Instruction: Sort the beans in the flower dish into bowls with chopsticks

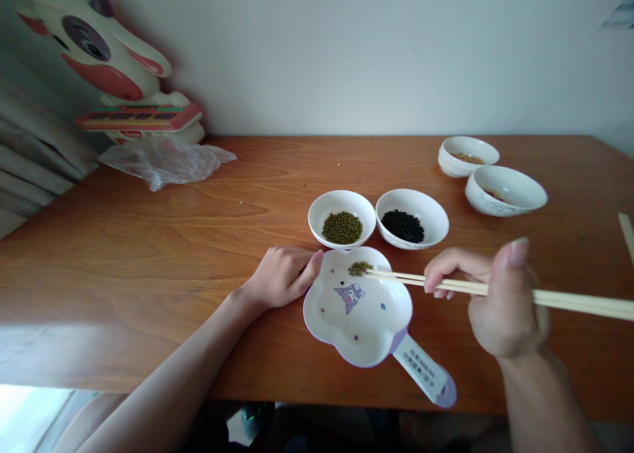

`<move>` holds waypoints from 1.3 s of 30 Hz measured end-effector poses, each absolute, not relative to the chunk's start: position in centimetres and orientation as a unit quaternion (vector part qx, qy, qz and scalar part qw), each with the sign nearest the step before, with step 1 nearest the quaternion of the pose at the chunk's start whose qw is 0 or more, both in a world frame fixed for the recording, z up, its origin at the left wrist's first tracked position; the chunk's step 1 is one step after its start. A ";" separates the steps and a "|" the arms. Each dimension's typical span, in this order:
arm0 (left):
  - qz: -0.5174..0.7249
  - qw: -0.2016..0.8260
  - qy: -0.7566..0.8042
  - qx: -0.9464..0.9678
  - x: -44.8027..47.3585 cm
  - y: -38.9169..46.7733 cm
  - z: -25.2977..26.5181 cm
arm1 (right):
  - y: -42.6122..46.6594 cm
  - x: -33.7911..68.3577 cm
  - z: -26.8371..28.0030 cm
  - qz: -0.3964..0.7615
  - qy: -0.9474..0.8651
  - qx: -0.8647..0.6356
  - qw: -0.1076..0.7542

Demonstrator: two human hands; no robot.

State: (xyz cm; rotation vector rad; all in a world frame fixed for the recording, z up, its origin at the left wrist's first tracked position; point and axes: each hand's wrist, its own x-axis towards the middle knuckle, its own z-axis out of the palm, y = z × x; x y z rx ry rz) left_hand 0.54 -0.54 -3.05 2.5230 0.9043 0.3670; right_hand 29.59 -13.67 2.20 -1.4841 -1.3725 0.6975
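Note:
Wooden chopsticks [460, 286] are held in my right hand [505, 301], its fingers closed round them. Their tips touch a small heap of green beans [360, 268] at the far side of a white, flower-shaped dish [341, 334] with a purple rim and handle. My left hand [284, 278] lies on the table with curled fingers, its thumb at the dish's left rim; the fingertips are partly hidden. Just beyond the dish, a white bowl [317, 216] contains more green beans [341, 228]. Beside it, another white bowl [436, 218] contains black beans [403, 226].
Two more white bowls stand at the back right: one [448, 162] with yellowish grains, one [525, 192] with reddish bits. A crumpled plastic bag [163, 162] lies before a cow-shaped toy keyboard [143, 103] at the back left. A pale stick [626, 235] shows at the right edge.

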 end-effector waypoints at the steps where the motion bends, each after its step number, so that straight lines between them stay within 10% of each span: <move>1: 0.132 0.215 0.326 0.911 0.5 -0.5 -3.0 | -13.6 29.6 2.3 0.280 -0.558 -0.608 0.490; 9: 0.142 0.212 0.315 0.914 0.6 -0.6 -2.8 | -11.2 27.0 4.6 0.234 -0.528 -0.586 0.569; 22: 0.142 0.209 0.314 0.915 0.7 -0.6 -2.8 | -11.6 27.1 4.8 0.270 -0.600 -0.649 0.382; 39: 0.144 0.205 0.304 0.919 0.7 -0.6 -2.6 | -15.6 29.4 3.7 0.283 -0.621 -0.594 0.427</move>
